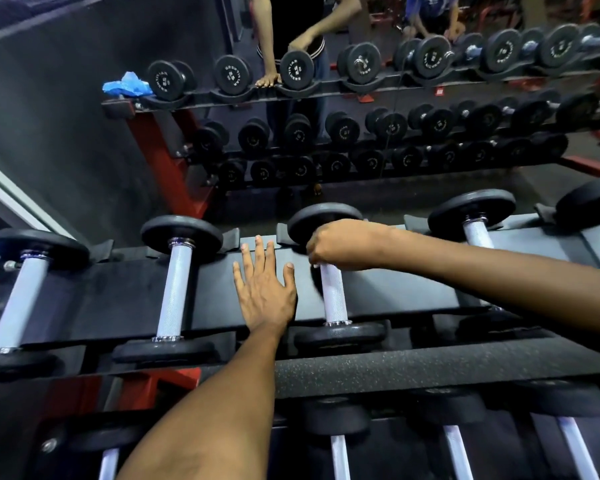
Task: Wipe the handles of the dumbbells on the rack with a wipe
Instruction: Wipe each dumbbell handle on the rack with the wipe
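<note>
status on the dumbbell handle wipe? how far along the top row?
Done: cannot tell; no handle shows a visible sign of wiping. In hand: the right hand grips the far end of the third dumbbell's handle; any wipe is hidden inside the fist. The left hand rests flat on the rack shelf. Left: likely the dumbbells to the right and the lower row.

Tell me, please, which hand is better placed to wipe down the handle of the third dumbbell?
The right hand. It already grips the top of that dumbbell handle. The left hand lies flat on the rack shelf beside it, apparently bracing and holding nothing.
</note>
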### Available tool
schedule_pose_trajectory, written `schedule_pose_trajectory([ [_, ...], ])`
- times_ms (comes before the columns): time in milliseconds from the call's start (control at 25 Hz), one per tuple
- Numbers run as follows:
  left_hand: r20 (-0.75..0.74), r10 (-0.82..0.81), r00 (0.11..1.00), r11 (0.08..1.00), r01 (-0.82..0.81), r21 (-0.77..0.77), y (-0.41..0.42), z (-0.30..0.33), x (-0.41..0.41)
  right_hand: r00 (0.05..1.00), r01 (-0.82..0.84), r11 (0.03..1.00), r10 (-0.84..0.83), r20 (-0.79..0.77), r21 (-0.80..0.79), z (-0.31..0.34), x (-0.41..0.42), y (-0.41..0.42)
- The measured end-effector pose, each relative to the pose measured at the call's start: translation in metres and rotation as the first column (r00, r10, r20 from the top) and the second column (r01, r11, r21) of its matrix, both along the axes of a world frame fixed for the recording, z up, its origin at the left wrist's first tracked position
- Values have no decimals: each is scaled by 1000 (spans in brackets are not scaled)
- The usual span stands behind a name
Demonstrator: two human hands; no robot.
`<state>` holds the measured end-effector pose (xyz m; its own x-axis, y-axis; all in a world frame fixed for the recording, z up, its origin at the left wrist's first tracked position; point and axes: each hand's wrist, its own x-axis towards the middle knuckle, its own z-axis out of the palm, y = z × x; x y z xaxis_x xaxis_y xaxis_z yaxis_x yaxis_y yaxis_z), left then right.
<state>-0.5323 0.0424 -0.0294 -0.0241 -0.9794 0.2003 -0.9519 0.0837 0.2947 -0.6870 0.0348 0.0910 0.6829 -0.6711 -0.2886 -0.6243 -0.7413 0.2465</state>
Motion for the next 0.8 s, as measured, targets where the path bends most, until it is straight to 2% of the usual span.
schedule_pose_trajectory([
  [40,2,0,1000,1000,0,2,1,0,0,999,-19,998,16,-49,-63,-3,6,2],
  [80,-2,0,1000,1000,0,7,0,1,0,991,-29,1000,29,-130,5,-10,14,10],
  [160,-17,0,1000,1000,0,9,-1,1,0,984,-57,945,108,-143,323,-8,24,30],
  [200,-20,-1,1000,1000,1,7,-2,0,0,986,-36,930,93,-140,365,-3,25,27],
  [280,-18,0,1000,1000,0,6,-2,0,0,989,35,982,-7,-146,188,5,16,-1],
  [320,-15,2,1000,1000,-2,5,-1,0,1,991,24,998,-16,-134,63,7,12,-6],
  [360,-17,4,1000,1000,-4,4,0,0,1,993,-6,1000,7,-114,6,1,8,-4],
  [400,-25,6,1000,1000,-6,4,0,0,1,992,-37,997,45,-114,67,-4,6,7],
  [480,-39,8,999,1000,-8,-4,-1,1,0,985,-166,938,144,93,306,-9,0,40],
  [520,-37,10,999,1000,-10,-10,-2,0,0,963,-228,933,174,205,278,-9,-8,44],
  [600,-33,14,999,1000,-14,-17,-2,-1,0,908,-234,970,242,342,-64,-11,-38,23],
  [680,-36,11,999,1000,-12,-24,0,-1,0,901,-46,962,157,404,-270,-14,-59,15],
  [720,-38,12,999,1000,-13,-24,1,-1,0,900,-10,963,126,417,-269,-19,-63,23],
  [800,-39,15,999,1000,-16,-24,0,-1,-1,860,-85,966,195,472,-244,-40,-63,48],
])
